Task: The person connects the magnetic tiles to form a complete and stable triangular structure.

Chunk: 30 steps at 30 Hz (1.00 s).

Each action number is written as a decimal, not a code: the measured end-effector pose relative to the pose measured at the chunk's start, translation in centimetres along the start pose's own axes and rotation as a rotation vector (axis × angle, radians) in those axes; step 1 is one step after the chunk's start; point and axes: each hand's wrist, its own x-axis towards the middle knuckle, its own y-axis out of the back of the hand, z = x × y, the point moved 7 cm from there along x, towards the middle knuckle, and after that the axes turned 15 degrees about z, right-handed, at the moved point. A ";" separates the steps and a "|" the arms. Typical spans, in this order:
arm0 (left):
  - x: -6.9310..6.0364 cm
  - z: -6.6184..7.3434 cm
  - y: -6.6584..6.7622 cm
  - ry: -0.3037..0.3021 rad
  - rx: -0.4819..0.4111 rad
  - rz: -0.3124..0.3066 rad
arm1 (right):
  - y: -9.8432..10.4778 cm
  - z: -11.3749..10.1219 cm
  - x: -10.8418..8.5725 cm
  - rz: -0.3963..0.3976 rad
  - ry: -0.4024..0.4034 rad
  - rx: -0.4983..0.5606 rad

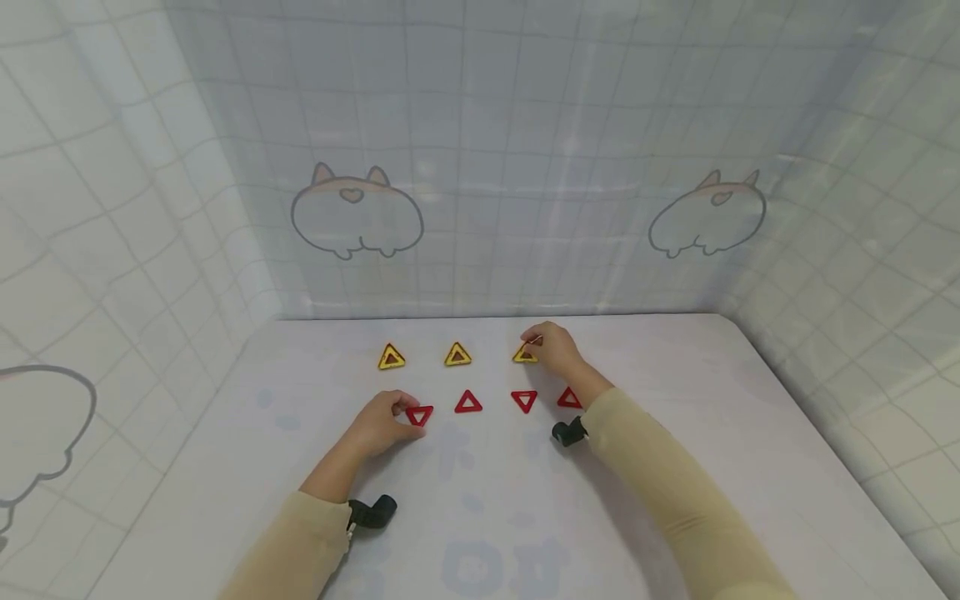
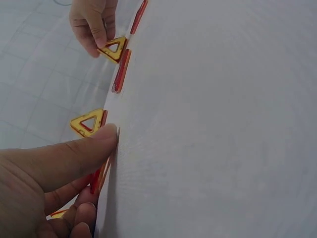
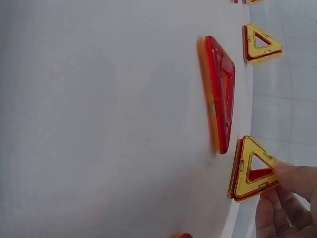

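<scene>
My left hand (image 1: 381,427) pinches a red triangular magnetic tile (image 1: 427,415) at the left end of the front row. In the left wrist view the thumb covers part of that tile. At the right end of the back row, my right hand (image 1: 557,348) holds a yellow triangular magnetic tile (image 3: 242,179) by one corner between thumb and fingers. That yellow tile stands leaning, with red along its edge. Two more yellow tiles, one at left (image 1: 391,357) and one in the middle (image 1: 457,355), stand in the same row.
Further red triangles lie in the front row: one pointing away (image 1: 468,402), one pointing toward me (image 1: 524,401), and one (image 1: 569,399) beside the right forearm. The white table (image 1: 270,467) meets a grid-patterned curtain (image 1: 525,250) behind and at both sides.
</scene>
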 end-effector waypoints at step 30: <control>-1.2 0.4 -0.4 -0.004 0.020 -0.035 | 4.4 3.5 -6.3 -0.235 -0.092 -0.082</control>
